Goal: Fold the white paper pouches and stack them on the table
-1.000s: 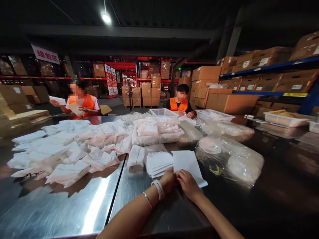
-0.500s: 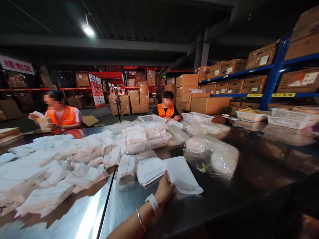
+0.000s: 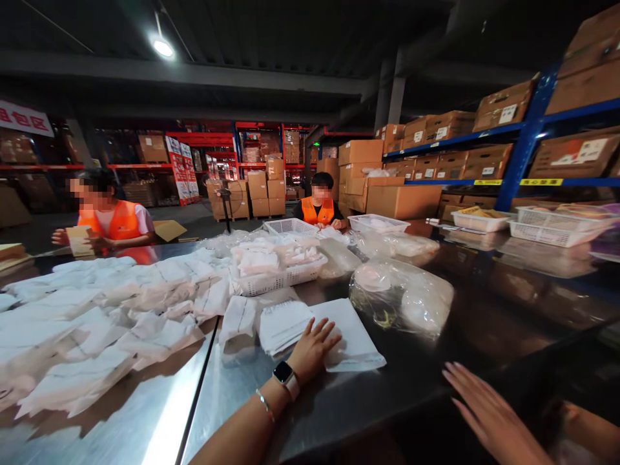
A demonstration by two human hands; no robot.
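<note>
Flat white bag point(image 3: 356, 342) lies on the metal table point(image 3: 411, 371), just right of the white stack point(image 3: 281, 324). 1.0 s ago both hands met at the bag's left edge; now the left hand point(image 3: 311, 352) spreads its fingers apart over that edge, and the right hand point(image 3: 484, 403) is well apart by the table's rim, fingers straight, slightly parted. Behind, 1 white basket point(image 3: 276, 284) holds white packets point(image 3: 256, 261); 1 clear plastic bag point(image 3: 429, 300) holds pale bundles.

The flat bag point(image 3: 356, 339) is white (the vests point(image 3: 124, 219), orange).
</note>
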